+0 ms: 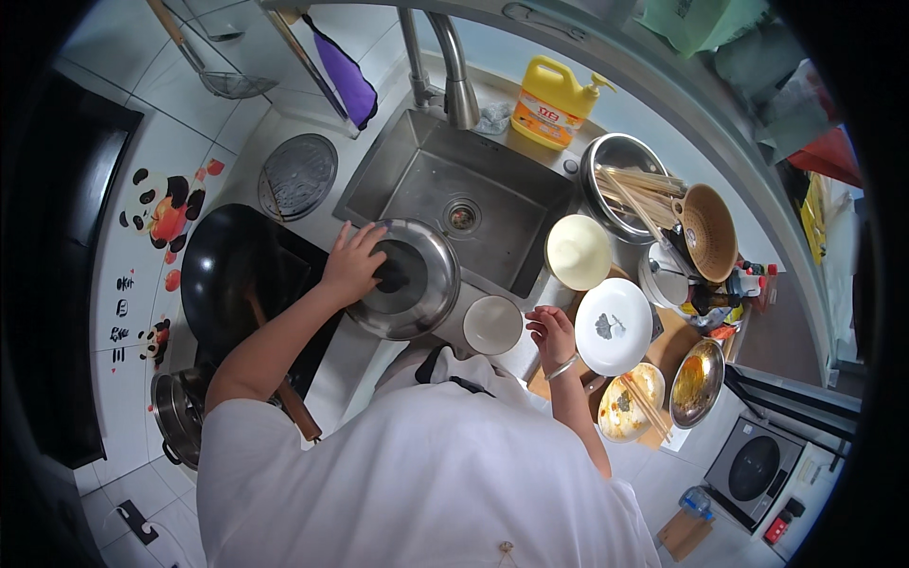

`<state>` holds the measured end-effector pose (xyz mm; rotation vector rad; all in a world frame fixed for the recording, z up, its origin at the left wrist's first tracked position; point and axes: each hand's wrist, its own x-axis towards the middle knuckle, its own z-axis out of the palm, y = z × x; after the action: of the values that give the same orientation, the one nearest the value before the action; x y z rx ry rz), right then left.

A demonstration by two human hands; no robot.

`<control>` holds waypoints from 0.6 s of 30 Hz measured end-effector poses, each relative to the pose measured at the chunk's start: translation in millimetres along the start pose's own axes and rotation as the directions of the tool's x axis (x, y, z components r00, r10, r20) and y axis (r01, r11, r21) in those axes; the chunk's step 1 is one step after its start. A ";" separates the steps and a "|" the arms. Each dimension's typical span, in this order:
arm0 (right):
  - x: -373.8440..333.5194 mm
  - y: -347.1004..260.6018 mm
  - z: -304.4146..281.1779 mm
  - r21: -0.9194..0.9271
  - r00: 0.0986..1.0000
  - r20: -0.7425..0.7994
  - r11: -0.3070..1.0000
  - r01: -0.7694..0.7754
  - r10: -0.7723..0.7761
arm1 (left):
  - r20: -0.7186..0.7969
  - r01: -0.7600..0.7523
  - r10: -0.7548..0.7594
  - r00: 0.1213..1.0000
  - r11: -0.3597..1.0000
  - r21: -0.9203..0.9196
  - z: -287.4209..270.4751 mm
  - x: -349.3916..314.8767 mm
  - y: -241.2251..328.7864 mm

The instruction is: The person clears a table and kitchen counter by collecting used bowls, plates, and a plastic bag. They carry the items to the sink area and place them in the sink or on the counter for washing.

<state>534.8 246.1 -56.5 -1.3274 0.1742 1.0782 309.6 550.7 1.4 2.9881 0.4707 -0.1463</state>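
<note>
My left hand (354,267) lies with its fingers spread over the left side of a round, shiny steel piece (431,284) with a dark middle; whether it is a basin or a lid I cannot tell. That piece sits at the sink's near left edge. Just right of it is a small white bowl (492,326). My right hand (550,335) hovers beside this bowl's right edge, fingers loosely bent and apart, with nothing visible in them. A bracelet circles the right wrist. Beyond both hands is the steel sink (407,180).
On the right stand a cream bowl (579,253), a white plate (614,327), a food-stained plate (617,417) with chopsticks, an oily steel dish (697,383) and a brown strainer (709,234). A black wok (222,275) is left. Behind the sink are a faucet (461,99) and yellow pump bottle (551,104).
</note>
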 end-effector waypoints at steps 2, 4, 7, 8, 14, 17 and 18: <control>0.7 -1.3 7.6 -0.008 1.000 0.011 1.000 -0.004 0.004 | -0.048 -0.058 0.055 0.997 0.997 -0.055 -3.9 2.8 4.8; 2.6 -2.2 15.4 -0.020 1.000 0.027 1.000 -0.009 0.010 | -0.044 -0.121 0.119 0.992 0.992 -0.036 2.1 3.2 4.3; 7.8 -1.8 24.5 -0.040 0.999 0.051 0.999 -0.012 0.014 | -0.068 -0.113 0.112 0.991 0.993 -0.023 1.8 5.8 -1.2; 8.4 -1.5 28.6 -0.052 0.998 0.061 0.999 -0.013 0.016 | -0.083 -0.075 0.072 0.994 0.997 -0.029 -1.1 6.2 -3.7; 19.2 -1.8 73.8 -0.120 0.991 0.125 0.992 -0.035 0.050 | -0.232 0.168 -0.195 0.953 0.977 -0.129 -27.6 10.0 -47.1; 26.6 -1.2 100.7 -0.148 0.981 0.182 0.988 -0.038 0.065 | -0.287 0.243 -0.274 0.918 0.960 -0.140 -39.4 12.1 -77.1; 29.2 -1.0 109.8 -0.156 0.977 0.202 0.987 -0.038 0.069 | -0.304 0.264 -0.291 0.907 0.956 -0.129 -41.7 13.1 -87.7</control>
<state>501.2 353.6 -41.7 -1.3408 -0.0275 1.2878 298.0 642.8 32.6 2.8495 0.9136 0.3355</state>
